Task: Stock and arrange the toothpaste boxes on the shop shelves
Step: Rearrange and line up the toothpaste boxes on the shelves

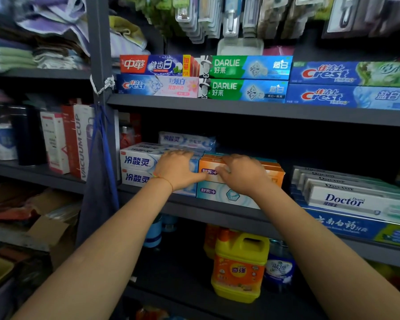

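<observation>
On mid shelf (pixel 217 212), both hands grip: left hand (pixel 178 172) white boxes (pixel 139 161), right hand (pixel 243 175) orange box (pixel 274 175) at 3 o'clock; upper rows look stocked, gap remains right.

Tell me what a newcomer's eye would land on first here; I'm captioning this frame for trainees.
First, the two bare hands meeting mid-frame on the middle shelf: the left hand lies on the white and blue boxes, the right hand on the orange box stacked on a pale blue one. Next, the bright row of Darlie boxes and Crest boxes on the shelf above, and the yellow detergent jug below.
</observation>
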